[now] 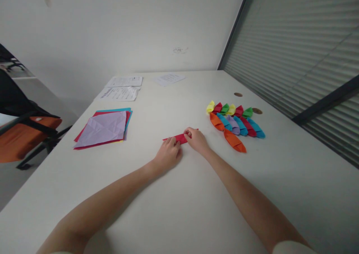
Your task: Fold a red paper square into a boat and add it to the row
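Note:
A narrow folded strip of red paper (pixel 179 137) lies on the white table (pixel 196 194) in front of me. My left hand (pixel 167 155) presses its fingertips down on the strip's left part, fingers curled. My right hand (pixel 196 139) pinches the strip's right end. Both hands rest on the tabletop.
Several folded paper boats (pixel 235 123) in many colours lie in rows to the right. A stack of coloured paper sheets (pixel 104 129), lilac on top, lies to the left. Printed white papers (pixel 123 87) sit at the far edge. An orange chair (pixel 19 134) stands off the left side. Window blinds run along the right.

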A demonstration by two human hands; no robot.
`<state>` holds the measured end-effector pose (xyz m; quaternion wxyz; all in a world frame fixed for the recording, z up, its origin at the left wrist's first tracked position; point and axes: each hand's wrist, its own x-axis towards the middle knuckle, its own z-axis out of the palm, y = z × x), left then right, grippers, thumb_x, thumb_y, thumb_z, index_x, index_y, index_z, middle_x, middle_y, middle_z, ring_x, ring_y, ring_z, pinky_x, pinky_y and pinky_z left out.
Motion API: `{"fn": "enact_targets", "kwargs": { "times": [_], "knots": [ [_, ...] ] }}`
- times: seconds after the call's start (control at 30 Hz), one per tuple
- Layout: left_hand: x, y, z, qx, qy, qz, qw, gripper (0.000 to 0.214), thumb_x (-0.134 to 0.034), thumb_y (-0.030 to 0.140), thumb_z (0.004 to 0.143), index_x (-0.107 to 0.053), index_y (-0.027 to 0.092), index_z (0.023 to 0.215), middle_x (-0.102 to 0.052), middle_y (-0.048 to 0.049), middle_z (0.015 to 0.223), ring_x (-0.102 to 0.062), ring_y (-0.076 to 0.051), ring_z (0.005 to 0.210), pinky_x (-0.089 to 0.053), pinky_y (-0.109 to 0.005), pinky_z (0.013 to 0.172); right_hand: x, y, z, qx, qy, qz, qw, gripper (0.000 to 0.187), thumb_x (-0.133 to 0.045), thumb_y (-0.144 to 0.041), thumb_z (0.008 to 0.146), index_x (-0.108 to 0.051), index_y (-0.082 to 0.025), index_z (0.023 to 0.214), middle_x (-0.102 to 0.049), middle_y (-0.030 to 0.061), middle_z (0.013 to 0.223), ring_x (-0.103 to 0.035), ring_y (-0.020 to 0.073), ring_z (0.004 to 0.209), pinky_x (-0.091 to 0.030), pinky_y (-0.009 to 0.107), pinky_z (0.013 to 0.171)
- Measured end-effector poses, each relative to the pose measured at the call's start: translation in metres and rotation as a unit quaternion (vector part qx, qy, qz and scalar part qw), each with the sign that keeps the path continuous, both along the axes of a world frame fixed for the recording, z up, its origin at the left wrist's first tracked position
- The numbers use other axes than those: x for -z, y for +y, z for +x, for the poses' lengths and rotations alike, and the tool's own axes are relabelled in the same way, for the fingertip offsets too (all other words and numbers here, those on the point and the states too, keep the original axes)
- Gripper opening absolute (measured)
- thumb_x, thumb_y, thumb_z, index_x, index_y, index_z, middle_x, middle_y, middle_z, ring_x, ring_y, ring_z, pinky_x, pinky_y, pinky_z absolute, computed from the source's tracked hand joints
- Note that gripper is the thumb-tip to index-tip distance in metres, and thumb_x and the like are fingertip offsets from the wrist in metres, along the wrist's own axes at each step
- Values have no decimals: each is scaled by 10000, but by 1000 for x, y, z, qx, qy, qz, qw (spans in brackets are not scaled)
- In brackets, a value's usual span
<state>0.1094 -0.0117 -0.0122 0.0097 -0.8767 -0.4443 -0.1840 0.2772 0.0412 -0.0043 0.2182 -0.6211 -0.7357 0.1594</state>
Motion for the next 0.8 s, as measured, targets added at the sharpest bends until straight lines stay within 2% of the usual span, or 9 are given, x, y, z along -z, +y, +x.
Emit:
{"fn": "enact_targets", "kwargs": {
  "times": [0.37, 0.57, 0.8],
  "knots": [
    [-4, -1, 0, 6, 8, 0, 1000, 190, -511, 163, 863, -650, 102, 976, -597, -154, 982, -565, -267, 922, -505, -449, 849, 1, -2, -3, 10, -41, 13, 999, 135, -525, -203, 884, -655, -204, 923, -714, 29, 789, -613, 161, 714, -375, 254, 645],
    [-4, 0, -1, 11, 11, 0, 1000, 189, -505, 164, 864, -653, 89, 955, -594, -161, 980, -560, -277, 935, -507, -458, 846, 1, -4, -6, 24, -54, 26, 998, 164, -528, -308, 914, -652, -201, 927, -715, 43, 824, -624, 167, 742, -394, 257, 661],
    [-3, -1, 0, 11, -2, 4, 1000, 202, -513, 166, 855, -656, 104, 983, -599, -153, 974, -578, -271, 922, -510, -471, 857, 2, -3, -7, 44, -65, 22, 997, 156, -537, -305, 914, -658, -208, 931, -726, 44, 854, -642, 176, 786, -407, 262, 673]
  ]
}}
